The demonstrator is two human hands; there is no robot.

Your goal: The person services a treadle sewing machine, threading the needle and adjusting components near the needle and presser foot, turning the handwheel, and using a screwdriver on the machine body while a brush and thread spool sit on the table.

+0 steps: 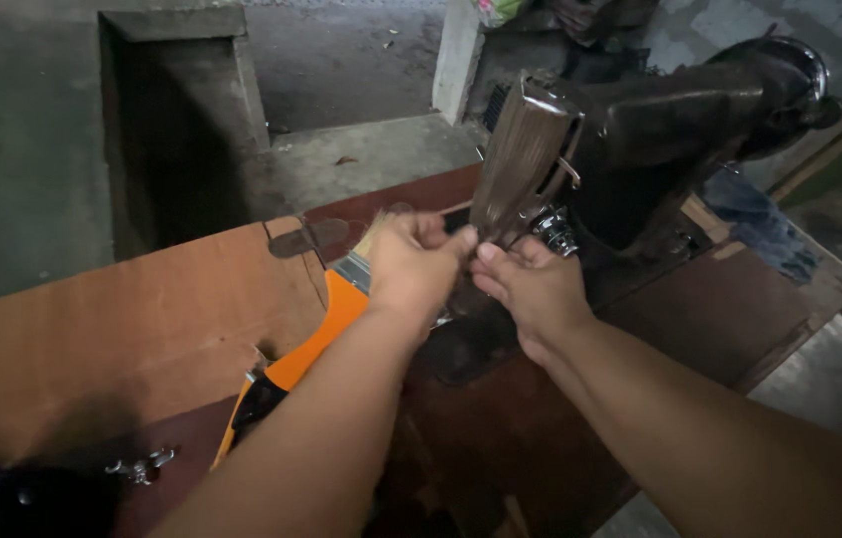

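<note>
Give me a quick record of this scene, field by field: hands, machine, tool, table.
left hand: at the needle area of the sewing machine, fingers pinched
right hand: beside it, fingertips at the same spot
sewing machine: dark, old, on the table
paintbrush: orange handle, lying under the left forearm
table: brown wood, worn

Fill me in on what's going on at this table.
A person works with both hands at the needle end of a dark sewing machine on a wooden table. The left hand and right hand meet there, fingers pinched on something too small to make out. An orange-handled brush lies under the left forearm.
</note>
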